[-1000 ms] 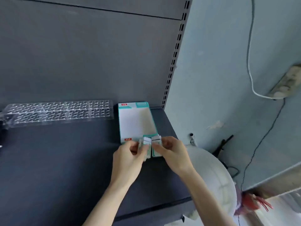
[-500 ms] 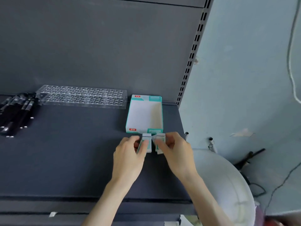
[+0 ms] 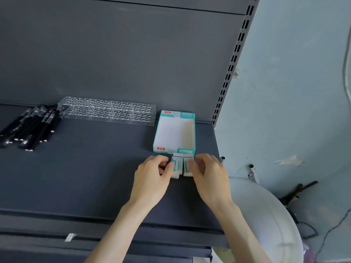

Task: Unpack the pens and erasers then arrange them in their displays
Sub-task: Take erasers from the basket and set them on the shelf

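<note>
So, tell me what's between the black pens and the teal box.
Head view: the clear holed rack spans from the black pens to the teal box; the shelf before it is bare.

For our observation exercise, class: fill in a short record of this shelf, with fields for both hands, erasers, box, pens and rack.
box: open, empty
left grip: pinches left erasers, before box
right grip: pinches right erasers, beside them
pens: black, loose pile on shelf, far left
rack: clear, no pens in it, left of box

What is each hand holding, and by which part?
Left hand pinches the left eraser by its left side; right hand pinches the right eraser by its right side, both on the shelf.
</note>
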Tool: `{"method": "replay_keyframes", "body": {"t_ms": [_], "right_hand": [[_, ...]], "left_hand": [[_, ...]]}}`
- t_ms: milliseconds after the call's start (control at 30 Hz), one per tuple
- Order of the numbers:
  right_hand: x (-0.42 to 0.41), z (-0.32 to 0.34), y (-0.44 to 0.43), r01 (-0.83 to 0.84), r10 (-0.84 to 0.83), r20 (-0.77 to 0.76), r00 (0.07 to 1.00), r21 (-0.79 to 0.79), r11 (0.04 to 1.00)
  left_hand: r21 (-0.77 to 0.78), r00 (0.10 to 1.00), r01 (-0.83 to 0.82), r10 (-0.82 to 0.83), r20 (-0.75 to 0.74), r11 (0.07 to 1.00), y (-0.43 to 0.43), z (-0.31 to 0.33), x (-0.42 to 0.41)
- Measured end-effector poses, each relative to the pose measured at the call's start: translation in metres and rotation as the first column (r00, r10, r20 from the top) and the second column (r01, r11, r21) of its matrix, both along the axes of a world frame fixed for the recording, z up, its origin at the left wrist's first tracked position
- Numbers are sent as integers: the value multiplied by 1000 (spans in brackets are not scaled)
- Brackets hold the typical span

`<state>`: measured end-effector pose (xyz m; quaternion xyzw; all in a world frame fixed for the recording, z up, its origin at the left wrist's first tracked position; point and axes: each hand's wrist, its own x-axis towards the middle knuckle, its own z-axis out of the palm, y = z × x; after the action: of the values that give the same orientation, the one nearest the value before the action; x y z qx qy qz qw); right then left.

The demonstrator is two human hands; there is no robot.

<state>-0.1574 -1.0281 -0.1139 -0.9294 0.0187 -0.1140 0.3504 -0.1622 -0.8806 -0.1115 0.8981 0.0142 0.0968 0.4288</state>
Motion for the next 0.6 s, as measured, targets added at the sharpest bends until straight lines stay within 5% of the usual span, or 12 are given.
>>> {"method": "replay_keyframes", "body": {"t_ms": [267, 600], "right_hand": [[-3, 37, 22, -150, 159, 126, 979, -79, 986], [-20, 58, 150, -353, 375, 184, 909, -142, 925]], "left_hand": [[125, 989, 54, -70, 129, 991, 54, 21, -18], [232, 955, -160, 90, 283, 960, 182, 56, -66]]}}
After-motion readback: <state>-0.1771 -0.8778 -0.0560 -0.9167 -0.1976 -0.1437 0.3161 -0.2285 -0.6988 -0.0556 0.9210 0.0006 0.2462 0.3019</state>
